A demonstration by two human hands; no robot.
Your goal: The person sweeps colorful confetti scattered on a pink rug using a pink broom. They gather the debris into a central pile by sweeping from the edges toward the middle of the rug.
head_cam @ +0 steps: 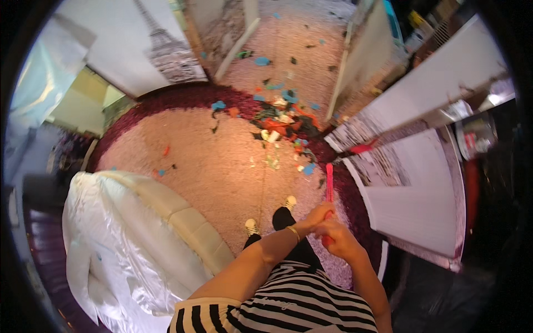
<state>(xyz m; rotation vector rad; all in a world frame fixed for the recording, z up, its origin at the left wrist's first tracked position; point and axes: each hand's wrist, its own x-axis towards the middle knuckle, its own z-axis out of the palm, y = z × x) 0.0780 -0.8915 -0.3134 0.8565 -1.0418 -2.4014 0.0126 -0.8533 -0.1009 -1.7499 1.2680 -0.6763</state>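
Both my hands grip a long pink-red handle in front of my body, to the right. My left hand, below a gold bracelet, is closed around it farther along. Close by, my right hand holds it nearer the end toward me. What tool the handle belongs to cannot be told. Beyond its far end, a heap of scraps in red, black, white and blue lies across the edge of the carpet. Blue scraps lie near the handle's far end.
A bed with a white satiny cover and cream padded edge stands at left. White cabinet doors, some printed with city pictures, line the right. Past the heap, more scraps litter the floor of a doorway between open doors.
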